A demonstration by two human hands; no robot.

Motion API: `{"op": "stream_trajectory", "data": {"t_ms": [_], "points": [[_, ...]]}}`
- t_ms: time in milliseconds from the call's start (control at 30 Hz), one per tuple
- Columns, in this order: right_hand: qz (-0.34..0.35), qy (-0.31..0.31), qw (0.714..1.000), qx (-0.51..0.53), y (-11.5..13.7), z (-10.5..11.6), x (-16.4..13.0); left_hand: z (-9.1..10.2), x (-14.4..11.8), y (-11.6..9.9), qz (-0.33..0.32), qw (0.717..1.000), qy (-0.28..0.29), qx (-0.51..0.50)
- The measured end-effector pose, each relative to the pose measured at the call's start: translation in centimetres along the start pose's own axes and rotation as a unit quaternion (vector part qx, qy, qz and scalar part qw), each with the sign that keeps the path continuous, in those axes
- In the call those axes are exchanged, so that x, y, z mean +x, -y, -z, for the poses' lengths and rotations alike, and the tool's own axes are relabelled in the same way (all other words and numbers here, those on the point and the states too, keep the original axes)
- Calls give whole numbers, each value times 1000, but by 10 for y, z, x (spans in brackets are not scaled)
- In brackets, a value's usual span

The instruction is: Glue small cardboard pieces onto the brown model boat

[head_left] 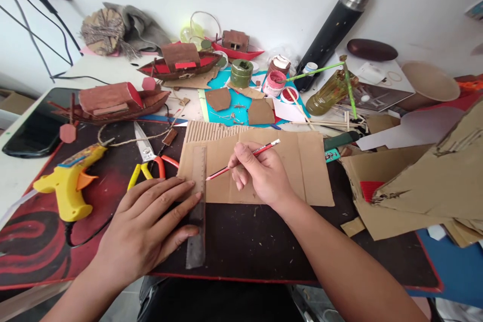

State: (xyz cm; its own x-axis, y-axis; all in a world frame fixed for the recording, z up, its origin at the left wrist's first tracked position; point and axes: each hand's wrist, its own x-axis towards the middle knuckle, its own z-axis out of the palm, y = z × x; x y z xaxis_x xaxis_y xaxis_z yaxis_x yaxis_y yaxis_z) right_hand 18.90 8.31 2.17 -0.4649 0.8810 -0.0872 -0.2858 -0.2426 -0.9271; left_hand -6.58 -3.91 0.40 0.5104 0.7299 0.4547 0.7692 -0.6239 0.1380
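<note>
The left hand [151, 224] lies flat, fingers spread, pressing a ruler [198, 206] onto the cardboard sheet [294, 161] on the counter [264, 246]. The right hand [260, 173] grips a red pencil [245, 160], tip at the ruler's edge. Beyond the cardboard stand a green jar [241, 73], open with a dark inside, a tub of pink paint [274, 83] and a lid holding red paint [289, 95].

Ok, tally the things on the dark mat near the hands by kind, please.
Rulers: 1, the metal ruler under the left hand
Pencils: 1, the red pencil in the right hand
Cardboard sheets: 1, the cardboard sheet
Glue guns: 1, the yellow glue gun
Scissors: 1, the scissors
Total: 5
</note>
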Motion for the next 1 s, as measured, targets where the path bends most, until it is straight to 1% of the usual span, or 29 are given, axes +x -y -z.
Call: {"op": "stream_trajectory", "data": {"t_ms": [100,233,433,567,700,1000], "points": [[1,-3,1000,2,1,1,0,-2,2,2,2,1000,12,-3],[-1,-12,1000,-3,2,1,0,-2,1,2,24,999,21,-8],[2,-9,1000,10,2,0,-2,1,3,1,33,999,-4,-34],[-2,-13,1000,13,2,0,-3,-1,5,2,44,998,17,-38],[1,-10,1000,22,2,0,-4,-3,3,2,70,997,12,-38],[-13,-19,1000,6,5,0,-6,1,5,1,74,996,14,-39]]}}
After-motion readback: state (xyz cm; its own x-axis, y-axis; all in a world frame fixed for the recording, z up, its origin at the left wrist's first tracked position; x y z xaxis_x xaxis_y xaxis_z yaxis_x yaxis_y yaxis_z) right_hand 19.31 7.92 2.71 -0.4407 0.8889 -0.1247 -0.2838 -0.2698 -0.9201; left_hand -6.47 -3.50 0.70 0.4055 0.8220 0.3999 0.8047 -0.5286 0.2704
